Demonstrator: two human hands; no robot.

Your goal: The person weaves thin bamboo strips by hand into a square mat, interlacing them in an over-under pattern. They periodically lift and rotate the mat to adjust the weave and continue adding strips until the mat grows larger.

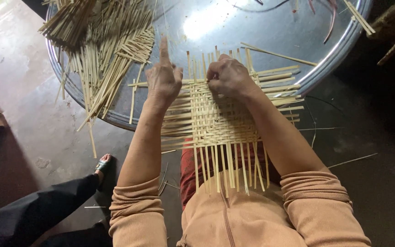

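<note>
Head view, single camera: worn on the person's head, facing steeply down and slightly forward, close above the lap. Own sleeves enter at 5 and 7 o'clock; woven strip mat centred; round metal tray toward 12 o'clock; floor at 9 o'clock. No second view shares the scene.

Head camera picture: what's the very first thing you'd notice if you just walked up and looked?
First the half-woven bamboo mat in the middle, lying across the person's lap and the edge of a big round metal tray. Both hands work at its far edge: the left hand with one finger pointing up, the right hand curled over the strips. A heap of loose bamboo strips sprawls over the tray's left side.
</note>
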